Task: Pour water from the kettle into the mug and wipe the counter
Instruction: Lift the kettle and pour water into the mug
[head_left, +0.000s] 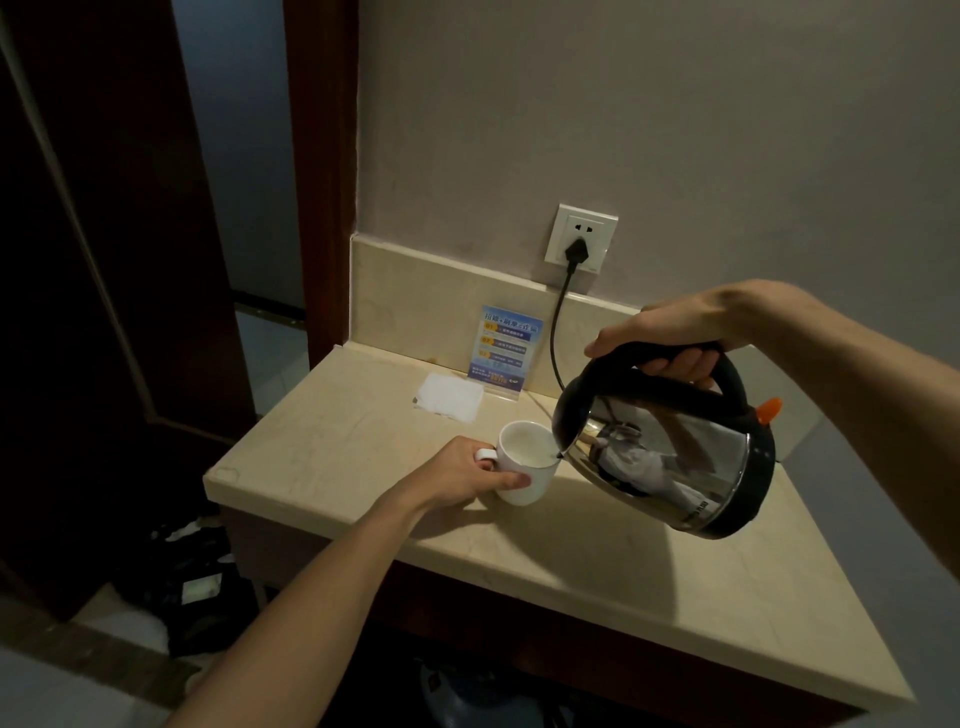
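A white mug (524, 457) stands on the beige stone counter (571, 561). My left hand (462, 475) wraps around its near side by the handle. A shiny steel kettle (670, 457) with a black lid, black handle and orange switch hangs tilted to the left above the counter, its spout over the mug's right rim. My right hand (670, 338) grips the kettle's handle from above. A folded white cloth or tissue (449, 397) lies flat near the back of the counter.
A blue printed card in a clear stand (506, 348) leans against the backsplash. A black cord (558, 332) runs down from a wall socket (582, 239) behind the kettle. Dark wooden door panels stand at the left. Dark items lie on the floor at the lower left.
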